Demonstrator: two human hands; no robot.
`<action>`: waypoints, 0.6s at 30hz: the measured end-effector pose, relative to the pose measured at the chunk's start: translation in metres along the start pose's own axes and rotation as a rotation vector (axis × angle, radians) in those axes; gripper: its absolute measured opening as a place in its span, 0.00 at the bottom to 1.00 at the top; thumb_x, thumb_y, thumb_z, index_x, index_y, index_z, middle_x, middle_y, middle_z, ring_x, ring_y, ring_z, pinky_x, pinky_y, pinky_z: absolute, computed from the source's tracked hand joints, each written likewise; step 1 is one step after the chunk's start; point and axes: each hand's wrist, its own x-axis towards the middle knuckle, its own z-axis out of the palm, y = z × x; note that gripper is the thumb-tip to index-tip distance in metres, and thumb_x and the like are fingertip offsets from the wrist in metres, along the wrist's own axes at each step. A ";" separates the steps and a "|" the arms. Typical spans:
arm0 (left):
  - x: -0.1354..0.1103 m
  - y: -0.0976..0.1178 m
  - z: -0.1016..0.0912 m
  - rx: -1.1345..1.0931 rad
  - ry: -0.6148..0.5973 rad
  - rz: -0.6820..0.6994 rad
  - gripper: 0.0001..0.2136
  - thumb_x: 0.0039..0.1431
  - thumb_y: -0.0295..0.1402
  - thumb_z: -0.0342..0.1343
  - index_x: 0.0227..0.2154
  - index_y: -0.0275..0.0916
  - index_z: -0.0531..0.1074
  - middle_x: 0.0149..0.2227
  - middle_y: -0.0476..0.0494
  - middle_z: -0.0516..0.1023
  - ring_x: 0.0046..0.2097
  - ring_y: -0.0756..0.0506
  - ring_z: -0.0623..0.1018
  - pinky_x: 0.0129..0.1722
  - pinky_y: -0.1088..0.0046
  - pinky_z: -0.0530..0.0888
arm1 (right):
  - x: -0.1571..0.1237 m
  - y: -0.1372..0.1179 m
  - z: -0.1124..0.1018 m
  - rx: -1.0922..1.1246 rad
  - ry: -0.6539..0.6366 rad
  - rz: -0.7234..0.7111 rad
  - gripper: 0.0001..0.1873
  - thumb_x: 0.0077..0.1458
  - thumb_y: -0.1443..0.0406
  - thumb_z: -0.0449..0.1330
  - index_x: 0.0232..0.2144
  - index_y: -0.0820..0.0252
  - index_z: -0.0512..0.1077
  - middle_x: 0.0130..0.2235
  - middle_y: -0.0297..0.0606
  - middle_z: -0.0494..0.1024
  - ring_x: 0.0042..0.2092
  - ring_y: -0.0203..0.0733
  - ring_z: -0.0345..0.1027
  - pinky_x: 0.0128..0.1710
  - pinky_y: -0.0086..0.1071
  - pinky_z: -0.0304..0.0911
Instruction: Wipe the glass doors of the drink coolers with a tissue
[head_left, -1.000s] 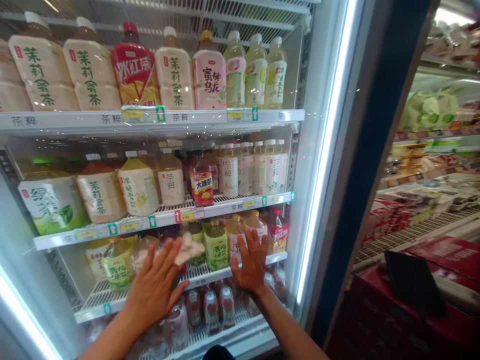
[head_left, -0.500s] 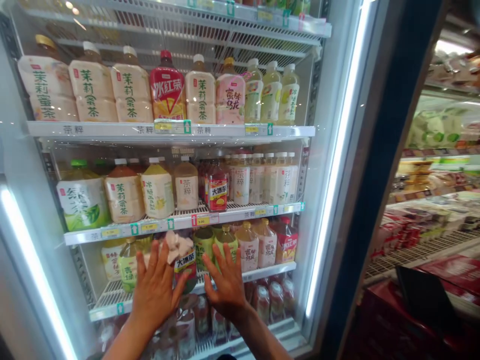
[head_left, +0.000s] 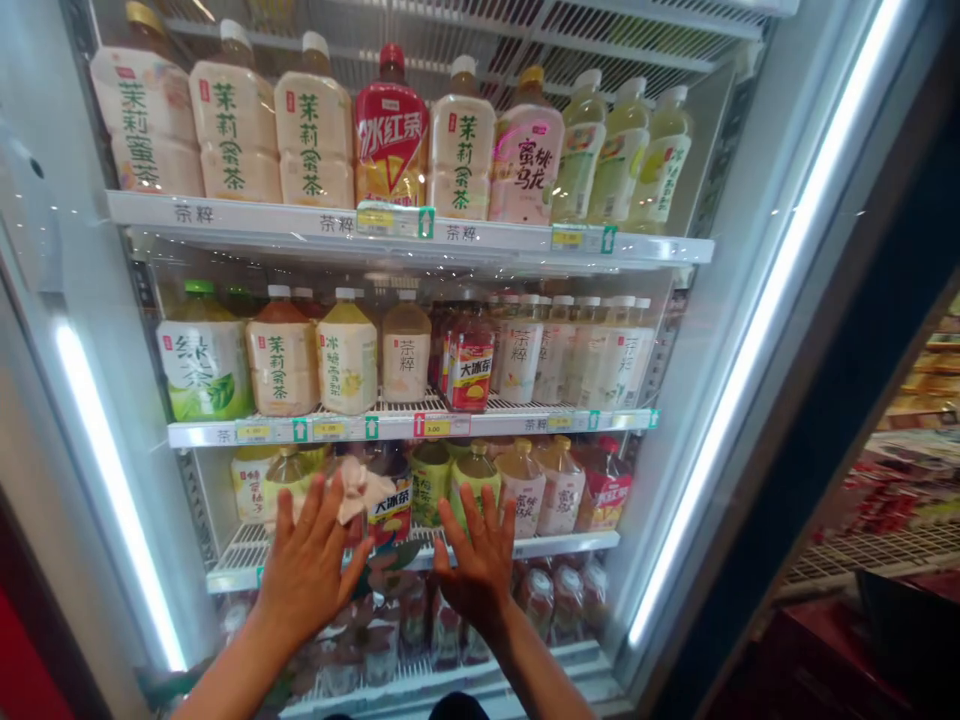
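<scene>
Off-white and crumpled, a soft, tissue-like wad (head_left: 364,488) shows beside the left hand's (head_left: 311,560) fingertips; whether they touch, I cannot tell. Both hands have fingers spread and flat, the right hand (head_left: 480,560) with nothing visible in it. Beyond stand smooth, round-shouldered plastic bottles on a white wire shelf (head_left: 570,545). Since a second ago, the right hand has shifted from the pink-labelled bottles (head_left: 561,490) to a green one (head_left: 480,468).

red-capped bottle (head_left: 391,140) between white-capped bottles (head_left: 462,150) above; wire rack (head_left: 832,566) at right
</scene>
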 end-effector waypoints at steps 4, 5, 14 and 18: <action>-0.054 0.024 0.008 -0.080 -0.080 0.047 0.11 0.70 0.36 0.49 0.45 0.39 0.74 0.55 0.37 0.81 0.75 0.49 0.49 0.76 0.57 0.43 | -0.001 0.001 0.000 -0.007 -0.001 -0.011 0.34 0.58 0.70 0.59 0.66 0.56 0.65 0.74 0.38 0.52 0.75 0.57 0.42 0.74 0.62 0.36; -0.055 0.025 0.007 -0.092 -0.090 0.055 0.11 0.70 0.35 0.48 0.45 0.40 0.74 0.55 0.39 0.81 0.75 0.50 0.49 0.76 0.58 0.43 | -0.001 0.001 -0.001 -0.007 -0.004 -0.013 0.34 0.58 0.70 0.59 0.67 0.56 0.65 0.74 0.38 0.52 0.75 0.57 0.42 0.74 0.61 0.36; 0.026 0.011 0.003 -0.028 -0.008 0.056 0.16 0.70 0.42 0.49 0.46 0.35 0.75 0.68 0.32 0.65 0.76 0.40 0.45 0.75 0.47 0.39 | 0.000 -0.003 -0.003 -0.003 -0.012 0.027 0.31 0.60 0.69 0.57 0.66 0.55 0.67 0.71 0.38 0.62 0.75 0.54 0.44 0.74 0.59 0.38; -0.043 0.029 0.018 -0.099 -0.099 0.129 0.13 0.71 0.38 0.48 0.42 0.40 0.76 0.60 0.39 0.77 0.75 0.47 0.49 0.76 0.55 0.43 | 0.000 -0.005 -0.005 -0.022 -0.010 0.015 0.25 0.61 0.69 0.55 0.59 0.57 0.73 0.67 0.40 0.70 0.75 0.51 0.44 0.75 0.55 0.37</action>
